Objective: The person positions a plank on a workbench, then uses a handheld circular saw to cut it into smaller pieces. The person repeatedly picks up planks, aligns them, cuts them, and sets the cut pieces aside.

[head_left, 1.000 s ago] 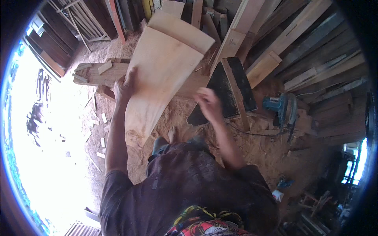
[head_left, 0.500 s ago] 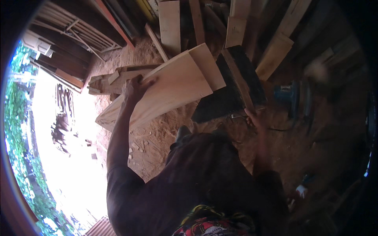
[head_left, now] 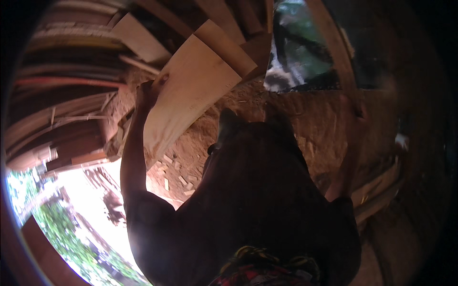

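Observation:
My left hand [head_left: 149,93] is closed over the far left edge of a wide, pale wooden board [head_left: 191,81], which slants down toward me. A second pale board [head_left: 226,45] lies behind it, jutting out past its upper right end. On the right, a dark glossy panel [head_left: 300,55] is tilted so that its face mirrors light and greenery. A brown wooden strip [head_left: 336,45] runs lengthwise along the panel. My right hand [head_left: 354,114], somewhat blurred, is closed around the strip's near end. The panel's right part fades into shadow.
Planks [head_left: 140,38] lean and lie at the far side. Small wood offcuts [head_left: 183,181] are scattered on the reddish, dusty ground [head_left: 205,138]. More timber [head_left: 377,188] lies at the lower right. Bright daylight and greenery [head_left: 62,219] show at the lower left.
The view has swung to the right. My right hand has carried the strip and dark panel up and rightward, tilting the panel into reflected light. My left hand still grips the pale board.

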`<control>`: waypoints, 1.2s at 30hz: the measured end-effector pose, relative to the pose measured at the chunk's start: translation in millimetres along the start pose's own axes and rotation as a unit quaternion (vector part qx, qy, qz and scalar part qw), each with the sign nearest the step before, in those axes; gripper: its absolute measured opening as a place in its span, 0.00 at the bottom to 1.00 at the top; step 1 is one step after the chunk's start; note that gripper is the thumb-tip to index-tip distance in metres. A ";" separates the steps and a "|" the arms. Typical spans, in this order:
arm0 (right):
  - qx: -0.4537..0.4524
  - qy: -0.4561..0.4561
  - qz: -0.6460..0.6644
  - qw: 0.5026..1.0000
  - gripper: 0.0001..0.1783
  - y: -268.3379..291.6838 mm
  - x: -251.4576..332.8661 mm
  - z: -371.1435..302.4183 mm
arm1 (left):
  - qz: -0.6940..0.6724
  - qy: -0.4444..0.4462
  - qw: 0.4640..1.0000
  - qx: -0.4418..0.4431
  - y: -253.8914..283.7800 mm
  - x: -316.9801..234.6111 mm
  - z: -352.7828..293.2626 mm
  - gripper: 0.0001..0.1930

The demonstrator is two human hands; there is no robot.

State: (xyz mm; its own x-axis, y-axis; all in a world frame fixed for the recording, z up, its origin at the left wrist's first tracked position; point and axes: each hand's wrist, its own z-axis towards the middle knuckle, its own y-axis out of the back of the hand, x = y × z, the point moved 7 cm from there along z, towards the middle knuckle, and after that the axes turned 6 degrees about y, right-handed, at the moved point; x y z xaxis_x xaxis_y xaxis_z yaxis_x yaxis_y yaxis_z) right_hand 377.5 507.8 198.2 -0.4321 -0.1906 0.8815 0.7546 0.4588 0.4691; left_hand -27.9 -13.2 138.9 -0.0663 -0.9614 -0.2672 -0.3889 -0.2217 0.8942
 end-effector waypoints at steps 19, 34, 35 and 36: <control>-0.466 -0.013 0.111 0.877 0.16 91.5 10.8 -239.3 | 0.049 -0.250 0.966 0.036 -115.7 -132.0 126.9 0.36; -0.254 -0.030 0.203 0.945 0.20 11.6 -8.3 -171.7 | -0.031 -0.304 0.950 0.059 -121.9 -53.2 139.2 0.27; -0.215 -0.050 0.181 0.959 0.19 -5.8 -6.7 -170.0 | -0.012 -0.303 0.951 0.055 -123.0 -54.5 138.2 0.28; -0.166 -0.054 0.170 0.970 0.19 -26.3 -1.8 -166.6 | 0.006 -0.301 0.952 0.050 -123.1 -55.4 137.8 0.30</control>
State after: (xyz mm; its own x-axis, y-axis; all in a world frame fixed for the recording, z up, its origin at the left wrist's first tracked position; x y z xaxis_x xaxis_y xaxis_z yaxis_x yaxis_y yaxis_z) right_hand 440.7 351.6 193.3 -0.1670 0.0230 0.9857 0.9722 0.1705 0.1607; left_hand -103.0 89.8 -5.9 -0.5744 -0.6887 -0.4424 -0.4688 -0.1663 0.8675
